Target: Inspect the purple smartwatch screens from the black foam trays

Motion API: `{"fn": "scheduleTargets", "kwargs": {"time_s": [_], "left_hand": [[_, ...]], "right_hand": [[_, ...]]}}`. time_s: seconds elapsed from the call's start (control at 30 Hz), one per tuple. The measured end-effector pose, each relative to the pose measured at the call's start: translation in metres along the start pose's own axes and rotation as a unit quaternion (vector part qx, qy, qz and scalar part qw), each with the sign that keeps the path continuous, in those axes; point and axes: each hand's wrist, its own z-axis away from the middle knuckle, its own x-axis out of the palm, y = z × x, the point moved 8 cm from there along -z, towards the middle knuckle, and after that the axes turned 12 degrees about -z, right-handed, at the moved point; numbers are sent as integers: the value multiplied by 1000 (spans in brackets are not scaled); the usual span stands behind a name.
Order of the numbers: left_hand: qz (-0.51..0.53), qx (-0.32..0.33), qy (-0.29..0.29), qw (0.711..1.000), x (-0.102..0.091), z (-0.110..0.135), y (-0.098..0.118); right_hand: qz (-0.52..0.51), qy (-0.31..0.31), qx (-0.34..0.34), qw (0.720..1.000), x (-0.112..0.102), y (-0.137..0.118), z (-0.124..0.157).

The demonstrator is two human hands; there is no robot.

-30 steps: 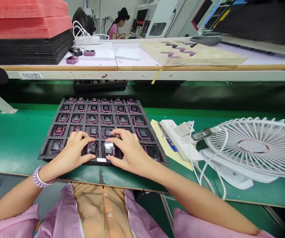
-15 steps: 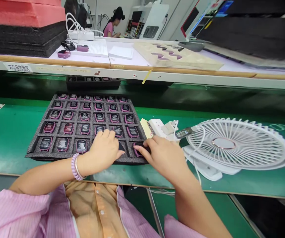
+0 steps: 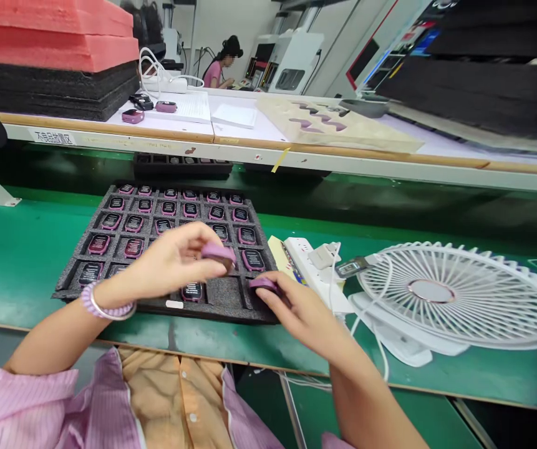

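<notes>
A dark foam tray (image 3: 224, 299) with square compartments lies on the green bench, most of its cells holding purple-cased smartwatches with lit screens showing text. Above its front half, my left hand (image 3: 179, 259) grips a purple smartwatch (image 3: 219, 254) between thumb and fingers, tilted and clear of the foam. My right hand (image 3: 303, 308) pinches another purple smartwatch (image 3: 266, 285) at the front right corner cell. Between the hands, one front-row cell is bare foam. A lit smartwatch (image 3: 192, 291) sits in the cell left of it. My left forearm hides part of the front row.
To the right are a white power strip (image 3: 303, 255) and a white fan (image 3: 455, 293) with cables. A shelf (image 3: 231, 142) crosses behind, bearing red foam blocks (image 3: 95, 50), papers and a cream tray (image 3: 343, 128). A person (image 3: 219, 65) sits in the background.
My left hand has lifted a smartwatch out of the tray, baring a front-row cell. My right hand has raised the corner smartwatch slightly. The view has shifted a little.
</notes>
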Motion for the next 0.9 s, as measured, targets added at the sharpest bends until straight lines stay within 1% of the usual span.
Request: {"fn": "scheduleTargets", "kwargs": {"time_s": [0.03,0.07,0.1,0.17,0.23,0.27,0.3,0.37,0.43,0.53,0.6,0.7,0.77,0.83,0.9], "left_hand": [[36,-21,37,998,-19,-1,-1],[61,-33,76,995,-37,-2,-3],[83,-45,110,989,-54,-3,-7],[123,-80,157,977,-81,-5,-19],[138,-120,183,966,-100,-6,-31],[132,-135,193,963,-107,-6,-34],[118,-144,201,962,-113,-7,-34],[83,-136,218,963,-122,-6,-27],[62,-108,234,964,-126,-5,-13],[46,-59,242,967,-120,-4,8],[30,-18,242,970,-113,-3,23],[4,61,246,967,-104,-3,43],[-10,87,252,964,-99,-2,47],[-25,80,263,961,-95,-2,42],[-38,62,260,963,-89,-4,33]], "right_hand": [[-78,-2,16,997,-1,-1,-8],[-159,-3,34,987,0,-1,-17],[-238,-7,56,970,4,-1,-27],[-373,-17,100,922,16,-3,-51],[-469,-38,136,872,33,-8,-75],[-502,-51,146,851,41,-13,-87],[-525,-64,148,836,48,-19,-99],[-550,-79,132,821,57,-35,-121],[-561,-78,101,818,61,-52,-139],[-572,-69,55,816,60,-76,-156],[-576,-72,34,814,59,-90,-159],[-580,-78,17,811,55,-106,-151],[-585,-62,9,809,48,-110,-140],[-593,-29,4,805,42,-109,-128],[-596,1,3,803,39,-104,-119]]}}
